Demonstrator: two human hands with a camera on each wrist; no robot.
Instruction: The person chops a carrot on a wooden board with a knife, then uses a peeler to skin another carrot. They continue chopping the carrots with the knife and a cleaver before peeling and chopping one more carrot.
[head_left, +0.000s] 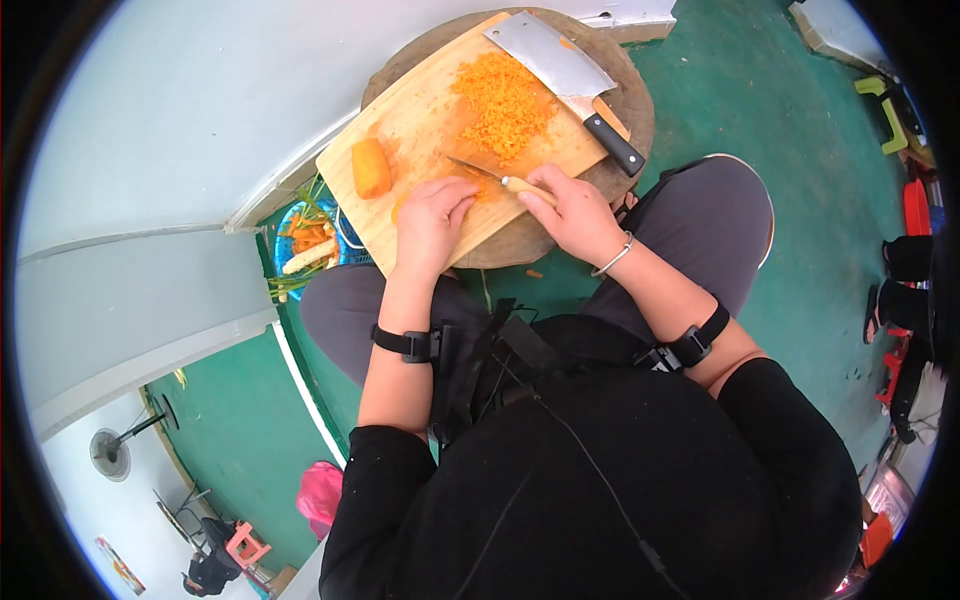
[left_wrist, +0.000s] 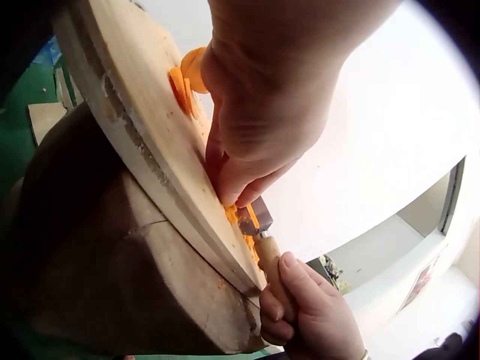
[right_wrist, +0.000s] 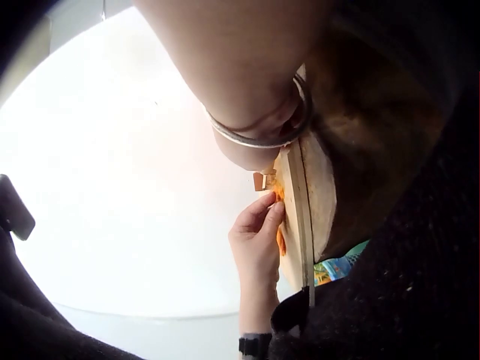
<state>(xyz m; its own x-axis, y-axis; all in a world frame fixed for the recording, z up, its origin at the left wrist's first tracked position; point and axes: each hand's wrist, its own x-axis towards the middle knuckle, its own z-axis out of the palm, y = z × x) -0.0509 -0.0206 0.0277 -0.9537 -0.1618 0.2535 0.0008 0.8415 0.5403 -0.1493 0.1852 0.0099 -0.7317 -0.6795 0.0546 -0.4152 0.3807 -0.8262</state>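
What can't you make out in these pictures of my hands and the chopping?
Head view: what lies directly under the left hand, covered by its fingers.
Left wrist view: part of the rounded orange piece, behind the left hand.
Right wrist view: the small knife's handle, hidden by the right hand.
Head view: the blue basket's bottom, under vegetable pieces.
Head view: the upper part of the dark-trousered legs, cut off by the picture's dark right edge.
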